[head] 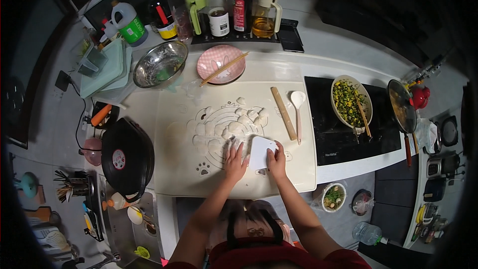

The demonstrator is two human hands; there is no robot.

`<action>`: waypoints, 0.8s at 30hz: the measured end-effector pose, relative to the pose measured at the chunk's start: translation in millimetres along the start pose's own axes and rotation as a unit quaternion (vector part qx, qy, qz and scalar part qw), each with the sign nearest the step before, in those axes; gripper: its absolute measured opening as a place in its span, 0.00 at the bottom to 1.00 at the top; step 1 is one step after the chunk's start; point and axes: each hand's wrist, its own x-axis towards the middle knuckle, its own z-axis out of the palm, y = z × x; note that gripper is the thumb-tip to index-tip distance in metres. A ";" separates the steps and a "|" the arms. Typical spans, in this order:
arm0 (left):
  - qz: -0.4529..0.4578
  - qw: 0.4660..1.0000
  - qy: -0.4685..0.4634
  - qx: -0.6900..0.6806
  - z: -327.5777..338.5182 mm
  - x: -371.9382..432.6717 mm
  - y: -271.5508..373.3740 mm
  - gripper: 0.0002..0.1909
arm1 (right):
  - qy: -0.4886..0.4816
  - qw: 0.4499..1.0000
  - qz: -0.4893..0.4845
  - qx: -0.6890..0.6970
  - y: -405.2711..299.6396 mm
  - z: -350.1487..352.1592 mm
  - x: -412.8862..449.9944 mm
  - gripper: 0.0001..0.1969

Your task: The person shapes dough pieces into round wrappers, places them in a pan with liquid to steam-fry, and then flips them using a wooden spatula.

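A white plastic dough scraper (259, 154) is held by its right edge in my right hand (276, 158), its blade side facing my left hand. My left hand (235, 158) lies with fingers spread on the near edge of the dough pieces; whether anything is under the fingertips is hidden. Several pale, floured dough pieces (235, 128) lie in a loose group on the cream kneading mat (171, 172). To the right of them, a wooden rolling pin (283, 114) and a white spoon (298, 99) lie side by side on the mat.
Behind the mat are a steel bowl (147, 67) and a pink plate (209, 59) with chopsticks across it. A black electric griddle (129, 149) stands left. Right, a bowl of chopped filling (345, 101) sits on the black cooktop (328, 153); a lidded pan (401, 104) is beyond.
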 end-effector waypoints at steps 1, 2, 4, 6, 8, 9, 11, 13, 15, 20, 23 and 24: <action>-0.007 0.998 0.028 -0.060 -4.0 5.7 2.8 0.28 | -0.037 0.996 0.014 0.080 -3.6 9.5 -0.2 0.22; -0.119 0.967 -0.007 -0.224 -7.1 9.7 7.5 0.27 | -0.045 0.990 0.035 0.127 -7.1 21.6 0.2 0.20; -0.227 0.897 -0.032 -0.377 -16.5 11.5 -1.6 0.25 | -0.075 0.990 0.052 0.108 -13.2 43.2 2.3 0.18; -0.226 0.878 0.099 -0.409 -9.7 14.7 -29.5 0.23 | -0.045 0.996 -0.010 0.072 -9.7 69.2 6.6 0.14; -0.268 0.863 0.190 -0.383 -26.4 20.3 -63.3 0.22 | -0.065 0.994 0.041 0.082 -22.8 85.4 7.3 0.13; -0.290 0.862 0.209 -0.359 -35.4 22.9 -86.7 0.22 | -0.083 0.988 0.091 0.090 -29.2 94.4 7.5 0.12; -0.301 0.844 0.220 -0.386 -47.4 46.9 -103.8 0.29 | -0.071 0.991 0.073 0.089 -16.2 98.2 21.8 0.10; -0.311 0.852 0.237 -0.349 -62.0 65.4 -134.9 0.30 | -0.107 0.991 0.066 0.048 -13.6 113.2 27.6 0.10; -0.309 0.845 0.273 -0.341 -73.0 80.8 -185.1 0.31 | -0.121 0.989 0.059 0.053 -16.6 142.7 29.7 0.09; -0.321 0.834 0.245 -0.377 -86.6 120.3 -227.5 0.29 | -0.048 0.984 -0.088 -0.147 -29.9 186.7 50.2 0.09; -0.335 0.709 0.154 -0.601 -101.0 130.1 -196.8 0.27 | 0.009 0.944 -0.177 -0.279 -53.0 204.0 71.4 0.12; -0.360 0.732 0.131 -0.563 -103.3 128.0 -192.9 0.27 | 0.019 0.935 -0.211 -0.284 -54.2 212.3 78.4 0.16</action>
